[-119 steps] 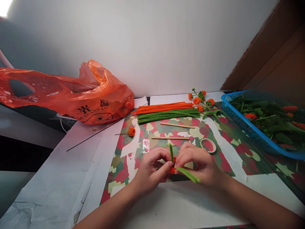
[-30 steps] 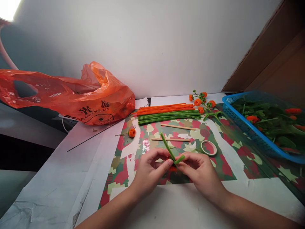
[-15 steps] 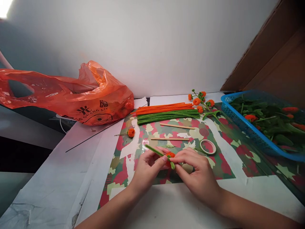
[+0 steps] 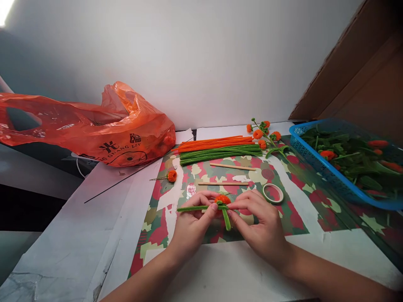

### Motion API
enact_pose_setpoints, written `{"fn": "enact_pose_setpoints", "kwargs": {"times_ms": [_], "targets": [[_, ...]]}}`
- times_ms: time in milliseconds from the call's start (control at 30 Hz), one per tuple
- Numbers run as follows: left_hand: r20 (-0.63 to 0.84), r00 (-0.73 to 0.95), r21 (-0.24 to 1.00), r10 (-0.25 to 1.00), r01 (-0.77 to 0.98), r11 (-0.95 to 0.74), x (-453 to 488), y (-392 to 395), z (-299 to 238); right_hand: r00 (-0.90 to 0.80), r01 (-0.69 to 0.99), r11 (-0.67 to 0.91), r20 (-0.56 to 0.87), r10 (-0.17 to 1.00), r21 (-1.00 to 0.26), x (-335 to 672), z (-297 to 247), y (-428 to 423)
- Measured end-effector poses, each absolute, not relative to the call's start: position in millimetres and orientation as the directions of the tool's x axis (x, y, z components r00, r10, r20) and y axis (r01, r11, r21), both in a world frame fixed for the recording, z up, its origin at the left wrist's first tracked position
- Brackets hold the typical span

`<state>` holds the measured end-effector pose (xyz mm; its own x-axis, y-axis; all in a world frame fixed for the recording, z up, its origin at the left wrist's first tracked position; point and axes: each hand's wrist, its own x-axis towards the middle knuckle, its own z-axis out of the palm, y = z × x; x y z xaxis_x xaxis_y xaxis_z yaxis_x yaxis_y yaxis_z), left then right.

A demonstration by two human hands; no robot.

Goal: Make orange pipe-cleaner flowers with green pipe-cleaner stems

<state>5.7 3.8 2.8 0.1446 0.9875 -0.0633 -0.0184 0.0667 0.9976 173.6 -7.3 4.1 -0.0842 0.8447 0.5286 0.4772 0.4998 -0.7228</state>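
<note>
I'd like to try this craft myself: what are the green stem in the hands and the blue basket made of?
The green stem looks like a fuzzy pipe cleaner, matte and bent sharply, so probably wire inside. The blue basket seems moulded plastic, with a slightly glossy, perforated wall.

Plain white wall (image 4: pixel 201 54) behind desk (image 4: pixel 239 272) w/ white paper cover; brown cardboard panel (image 4: pixel 355 71) leaning at right. Bright light at top-left corner (image 4: pixel 3 10), dark gap below desk edge at left.

Your left hand (image 4: pixel 192 222) and right hand (image 4: pixel 261 222) close together, fingertips pinched and facing each other, both forearms angling in from below, wrists low.
</note>
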Motion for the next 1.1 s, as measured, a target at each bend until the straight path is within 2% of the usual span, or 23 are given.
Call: {"fn": "enact_pose_setpoints", "kwargs": {"times_ms": [167, 333, 500, 567, 633, 733, 833, 933, 1000, 1100], "targets": [[0.003, 0.149, 1.000, 0.989, 0.011, -0.005, 5.0, 1.4, 0.8, -0.066, 0.492, 0.495, 0.536, 0.842, -0.716, 171.6, 4.2, -6.8], [-0.009, 0.170, 0.999, 0.985, 0.048, 0.001, 7.7, 2.1, 3.2, -0.117, 0.516, 0.524, 0.551, 0.827, -0.678, 171.3, -2.1, -6.3], [-0.162, 0.290, 0.981, 0.943, -0.052, 0.185, 10.4, 1.7, 0.1, -0.174, 0.558, 0.583, 0.604, 0.778, -0.590, 173.4, -6.0, -6.0], [-0.176, 0.336, 0.973, 0.925, -0.081, 0.215, 10.4, 1.8, -0.7, -0.175, 0.561, 0.586, 0.608, 0.775, -0.585, 173.8, -5.7, -5.8], [-0.138, 0.360, 0.985, 0.923, -0.050, 0.167, 10.0, 2.2, 0.3, -0.160, 0.552, 0.577, 0.602, 0.782, -0.602, 173.2, -4.9, -5.7], [-0.022, 0.319, 0.998, 0.948, 0.062, 0.002, 10.3, 2.4, 3.2, -0.108, 0.503, 0.534, 0.564, 0.819, -0.680, 170.6, -3.0, -6.7], [0.141, 0.251, 0.967, 0.958, 0.172, -0.188, 11.8, 1.0, 4.1, -0.047, 0.423, 0.439, 0.464, 0.884, -0.793, 166.9, -1.1, -8.9], [0.242, 0.247, 0.932, 0.938, 0.209, -0.296, 13.3, -1.4, 3.4, -0.014, 0.369, 0.355, 0.377, 0.926, -0.859, 164.2, 0.0, -11.1], [0.263, 0.245, 0.922, 0.933, 0.221, -0.318, 13.9, -2.5, 3.6, -0.004, 0.355, 0.351, 0.374, 0.927, -0.866, 163.9, -0.5, -11.6], [0.265, 0.236, 0.922, 0.935, 0.223, -0.318, 14.0, -2.7, 5.0, -0.009, 0.373, 0.439, 0.470, 0.883, -0.818, 165.6, -3.3, -9.9]]}}
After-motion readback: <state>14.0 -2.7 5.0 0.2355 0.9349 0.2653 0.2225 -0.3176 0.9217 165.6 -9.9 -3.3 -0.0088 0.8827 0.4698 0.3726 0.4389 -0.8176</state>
